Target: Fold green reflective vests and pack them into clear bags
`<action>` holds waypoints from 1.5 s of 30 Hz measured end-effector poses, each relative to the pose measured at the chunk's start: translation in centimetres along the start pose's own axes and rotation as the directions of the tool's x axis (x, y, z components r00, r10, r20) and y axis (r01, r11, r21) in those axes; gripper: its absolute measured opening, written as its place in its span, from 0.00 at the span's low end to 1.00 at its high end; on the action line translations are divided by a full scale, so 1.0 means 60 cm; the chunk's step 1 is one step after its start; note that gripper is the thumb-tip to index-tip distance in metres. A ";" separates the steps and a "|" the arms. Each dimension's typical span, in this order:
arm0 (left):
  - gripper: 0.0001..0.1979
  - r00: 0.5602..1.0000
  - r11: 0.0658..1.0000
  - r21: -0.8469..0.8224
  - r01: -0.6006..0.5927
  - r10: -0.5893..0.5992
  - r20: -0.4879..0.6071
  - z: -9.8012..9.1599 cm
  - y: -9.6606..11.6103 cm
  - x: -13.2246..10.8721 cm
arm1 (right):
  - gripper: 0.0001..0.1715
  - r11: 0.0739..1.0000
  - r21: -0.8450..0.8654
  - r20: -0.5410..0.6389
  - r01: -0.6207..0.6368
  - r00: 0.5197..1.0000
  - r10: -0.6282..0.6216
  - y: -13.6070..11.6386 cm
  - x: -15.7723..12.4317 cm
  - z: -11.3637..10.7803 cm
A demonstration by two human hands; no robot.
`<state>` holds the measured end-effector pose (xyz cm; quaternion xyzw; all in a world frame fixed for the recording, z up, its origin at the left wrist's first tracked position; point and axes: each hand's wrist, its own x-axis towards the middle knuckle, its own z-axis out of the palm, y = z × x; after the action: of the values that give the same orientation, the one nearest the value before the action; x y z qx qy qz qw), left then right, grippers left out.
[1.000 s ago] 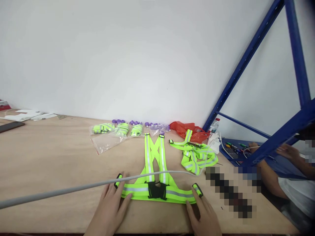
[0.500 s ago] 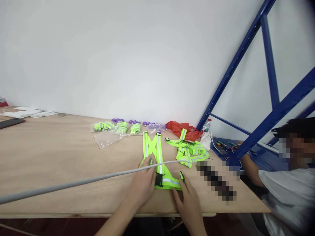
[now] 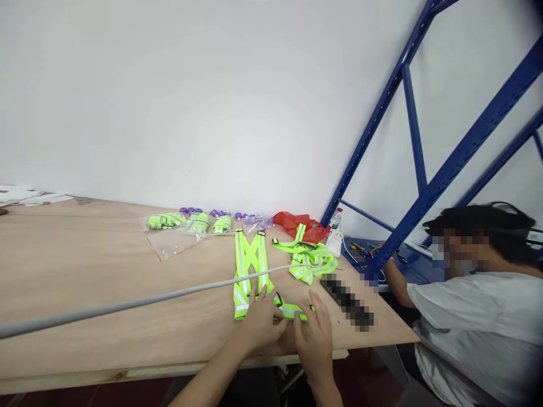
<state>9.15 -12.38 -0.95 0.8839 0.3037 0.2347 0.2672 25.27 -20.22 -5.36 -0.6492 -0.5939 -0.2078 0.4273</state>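
A neon yellow-green reflective strap vest (image 3: pixel 241 265) lies spread on the wooden table, its two upright straps crossing in the middle. My left hand (image 3: pixel 263 319) rests on its lower band near a black buckle, fingers bent over the fabric. At the right end of that band, my right hand (image 3: pixel 314 333) has thumb and fingers closed around the strap. A second strap vest (image 3: pixel 314 261) lies bunched up to the right. Several rolled vests (image 3: pixel 165 220) in clear bags sit near the wall.
A grey cable (image 3: pixel 169 296) crosses the view above the table (image 3: pixel 106 271). Purple items, a red bag (image 3: pixel 297 225) and a bottle (image 3: pixel 336 218) stand by the wall. A pixelated dark object (image 3: pixel 348 302) lies right. Beyond the blue frame (image 3: pixel 413 130) sits a person (image 3: pixel 479 305).
The view has shifted rightward. My left hand has moved from the buckle's left side onto the band, uncovering the vest's lower left corner. My right hand's fingers have closed in on the strap.
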 end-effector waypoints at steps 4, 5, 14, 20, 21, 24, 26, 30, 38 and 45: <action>0.09 0.998 0.997 -0.058 0.044 -0.047 -0.047 -0.006 -0.003 0.009 | 0.23 0.981 0.178 0.247 0.076 0.962 -0.119 -0.022 0.027 0.006; 0.10 0.997 0.997 -0.055 0.056 -0.059 -0.054 -0.007 -0.006 0.011 | 0.24 0.971 0.228 0.305 0.071 0.942 -0.141 -0.025 0.032 0.008; 0.10 0.994 0.992 0.096 -0.086 0.079 0.069 -0.030 -0.035 -0.003 | 0.19 0.949 0.313 0.405 -0.034 0.909 -0.101 -0.012 0.025 0.020; 0.15 0.935 0.945 0.121 -0.305 0.273 0.227 -0.073 -0.071 0.001 | 0.15 0.956 0.293 0.321 0.035 0.938 -0.133 -0.018 0.023 0.020; 0.16 0.916 0.930 0.112 -0.350 0.316 0.246 -0.080 -0.079 0.003 | 0.14 0.956 0.291 0.303 0.043 0.943 -0.134 -0.021 0.024 0.019; 0.17 0.853 0.868 0.101 -0.486 0.445 0.272 -0.091 -0.097 0.008 | 0.11 0.956 0.287 0.249 0.060 0.959 -0.135 -0.027 0.027 0.014; 0.17 0.839 0.848 0.116 -0.517 0.476 0.263 -0.088 -0.105 0.008 | 0.11 0.955 0.285 0.228 0.079 0.962 -0.148 -0.028 0.027 0.012; 0.19 0.836 0.834 0.161 -0.528 0.476 0.271 -0.071 -0.117 0.005 | 0.10 0.956 0.273 0.233 0.108 0.957 -0.175 -0.026 0.028 0.009; 0.25 0.836 0.833 0.172 -0.526 0.469 0.286 -0.080 -0.125 -0.006 | 0.12 0.964 0.235 0.306 0.124 0.932 -0.195 -0.035 0.038 -0.008; 0.28 0.938 0.881 0.336 -0.332 0.272 0.213 -0.065 -0.111 -0.032 | 0.12 0.959 0.244 0.274 0.144 0.938 -0.211 -0.038 0.042 -0.004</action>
<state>2.82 -7.88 -2.59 0.9706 0.1777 0.1410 0.0810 23.72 -19.07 -2.55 -0.5649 -0.7271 -0.0786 0.3820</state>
